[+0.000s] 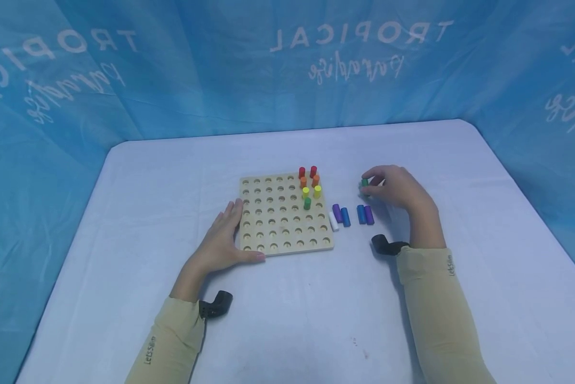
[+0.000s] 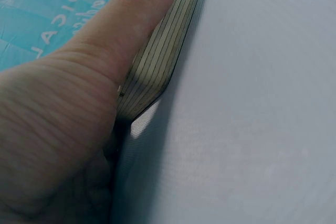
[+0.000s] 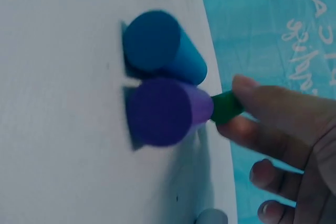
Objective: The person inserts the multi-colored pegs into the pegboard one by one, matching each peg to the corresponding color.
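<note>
A square wooden pegboard (image 1: 284,226) with rows of round holes lies on the table. My left hand (image 1: 220,240) rests at its near left corner, fingers along the left side and thumb (image 2: 123,27) stretched along the front edge. Upright in the board's far right part stand red (image 1: 313,172), orange (image 1: 316,181) and yellow pegs (image 1: 318,192), two of each, with one green peg (image 1: 307,204) in front. Right of the board, my right hand (image 1: 395,186) pinches another green peg (image 3: 227,108) between thumb and index finger.
Between board and right hand lie a white peg (image 1: 334,222), a purple peg (image 1: 337,213) and a blue peg (image 1: 345,217). Closer to the right hand, a second blue peg (image 1: 361,214) and purple peg (image 1: 369,215) lie together. A blue printed curtain (image 1: 249,101) hangs behind the table.
</note>
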A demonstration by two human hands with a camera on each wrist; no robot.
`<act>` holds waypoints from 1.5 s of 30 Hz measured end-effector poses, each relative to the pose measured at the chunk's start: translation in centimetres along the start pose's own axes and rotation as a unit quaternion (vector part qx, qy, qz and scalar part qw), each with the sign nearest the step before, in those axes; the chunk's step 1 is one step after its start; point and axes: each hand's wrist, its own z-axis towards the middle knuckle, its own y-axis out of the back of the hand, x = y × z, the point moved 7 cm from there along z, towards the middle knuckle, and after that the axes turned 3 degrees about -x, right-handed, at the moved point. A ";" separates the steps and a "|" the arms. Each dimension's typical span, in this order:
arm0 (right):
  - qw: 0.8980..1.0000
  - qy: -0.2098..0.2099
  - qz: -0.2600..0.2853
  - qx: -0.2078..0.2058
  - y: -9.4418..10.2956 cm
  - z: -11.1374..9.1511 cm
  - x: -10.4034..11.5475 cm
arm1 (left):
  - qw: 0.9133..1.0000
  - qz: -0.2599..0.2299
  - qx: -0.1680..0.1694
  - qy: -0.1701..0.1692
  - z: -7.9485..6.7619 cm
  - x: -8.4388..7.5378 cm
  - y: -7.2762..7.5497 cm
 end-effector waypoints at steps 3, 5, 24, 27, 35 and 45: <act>1.000 0.011 0.014 -0.007 0.0 0.0 0.8 | 1.000 0.002 -0.001 0.002 0.0 0.1 -0.1; 0.999 0.019 0.023 -0.011 0.0 -0.1 1.4 | 1.000 0.003 0.000 0.003 0.0 0.2 -0.1; 0.992 0.116 0.040 -0.017 -0.8 -1.8 7.6 | 1.000 0.008 0.003 0.004 0.1 0.1 0.0; 0.991 0.128 0.040 -0.011 -1.2 -1.9 8.0 | 1.000 0.007 0.004 0.001 0.1 0.1 0.0; 0.990 0.139 0.030 0.013 -2.1 -1.9 8.7 | 1.000 0.002 0.006 0.002 0.0 0.1 0.0; 0.991 0.128 0.023 0.031 -3.0 -1.5 9.1 | 1.000 0.002 0.007 0.001 0.1 -0.2 0.1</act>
